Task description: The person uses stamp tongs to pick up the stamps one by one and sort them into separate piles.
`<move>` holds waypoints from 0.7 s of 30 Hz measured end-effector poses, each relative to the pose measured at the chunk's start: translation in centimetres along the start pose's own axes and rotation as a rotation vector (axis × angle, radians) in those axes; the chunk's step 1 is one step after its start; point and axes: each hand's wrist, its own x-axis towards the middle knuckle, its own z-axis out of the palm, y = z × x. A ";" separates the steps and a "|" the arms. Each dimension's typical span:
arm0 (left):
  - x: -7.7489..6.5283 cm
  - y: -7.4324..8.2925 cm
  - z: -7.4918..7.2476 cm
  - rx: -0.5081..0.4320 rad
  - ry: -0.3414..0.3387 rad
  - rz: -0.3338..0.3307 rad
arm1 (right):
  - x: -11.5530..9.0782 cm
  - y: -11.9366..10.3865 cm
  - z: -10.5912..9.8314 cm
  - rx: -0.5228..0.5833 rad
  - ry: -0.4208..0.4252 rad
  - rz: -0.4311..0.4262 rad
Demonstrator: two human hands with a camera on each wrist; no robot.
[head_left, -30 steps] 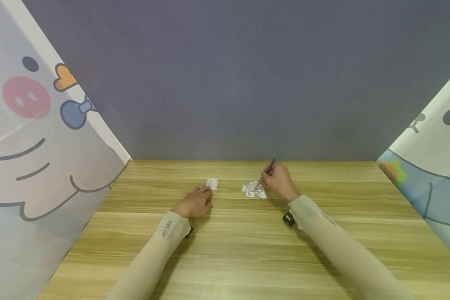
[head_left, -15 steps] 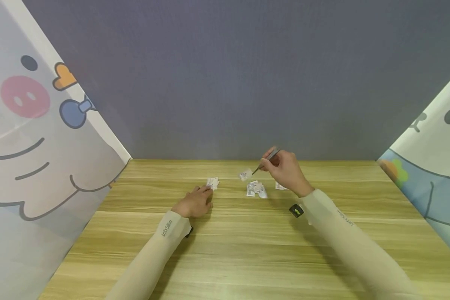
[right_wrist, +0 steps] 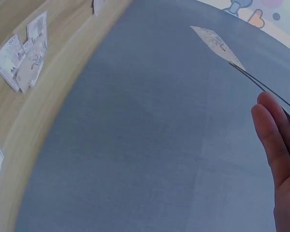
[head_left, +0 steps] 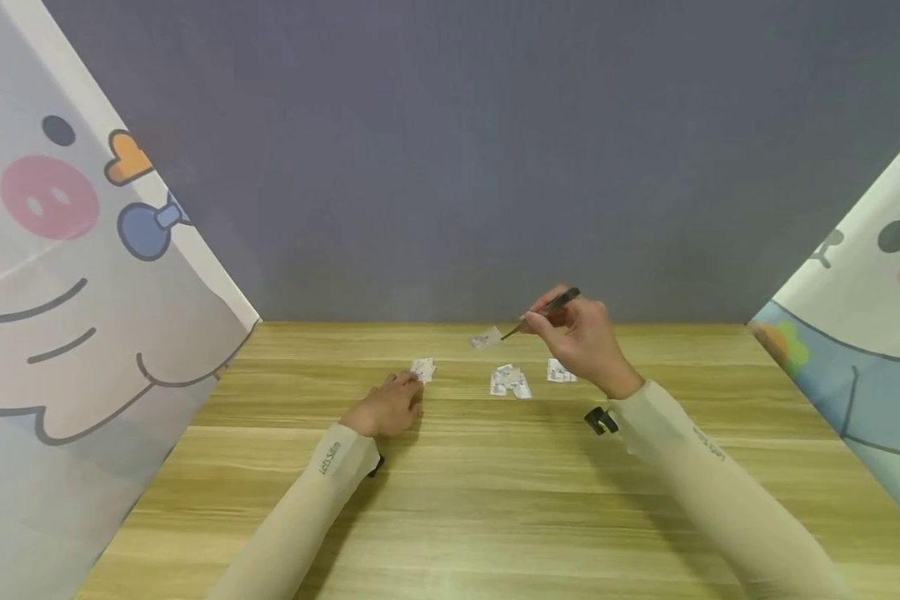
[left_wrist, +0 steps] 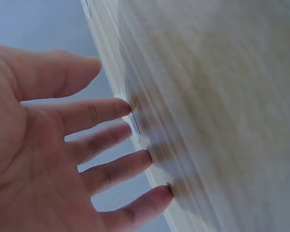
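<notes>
My right hand pinches dark tweezers above the back of the table. Their tips grip the corner of a small pale rectangular piece with a printed figure, held up off the surface. My left hand rests with its fingertips at a small stack of similar printed pieces; in the left wrist view the fingers are spread and nearly straight. Below the lifted piece lies an overlapping, untidy pile of pieces.
Beside the right hand, another small group of printed pieces lies on the wood-grain table. A grey panel rises along the back edge, with cartoon-printed panels on both sides.
My right hand has risen from the middle pile and moved back and right, the tweezers lifting one piece away. The right-hand group has come into view. My left hand has stayed in place.
</notes>
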 end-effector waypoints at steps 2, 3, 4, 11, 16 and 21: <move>-0.1 -0.1 0.0 -0.005 0.005 0.011 | 0.1 0.2 0.3 0.007 -0.007 0.001; -0.2 -0.1 -0.1 -0.003 0.008 0.020 | 0.1 0.3 0.6 0.012 -0.014 0.007; -0.2 -0.1 -0.1 -0.006 0.013 0.031 | 0.1 0.5 0.8 0.023 -0.023 0.018; -0.6 -0.5 -0.4 0.003 0.137 0.117 | 0.2 4.4 4.2 0.116 -0.117 0.178; -1.0 -0.6 -0.9 0.001 0.206 0.166 | 0.4 6.2 7.5 0.107 -0.179 0.237; -1.2 -0.7 -1.0 0.003 0.240 0.160 | 1.1 7.0 10.7 0.090 -0.238 0.331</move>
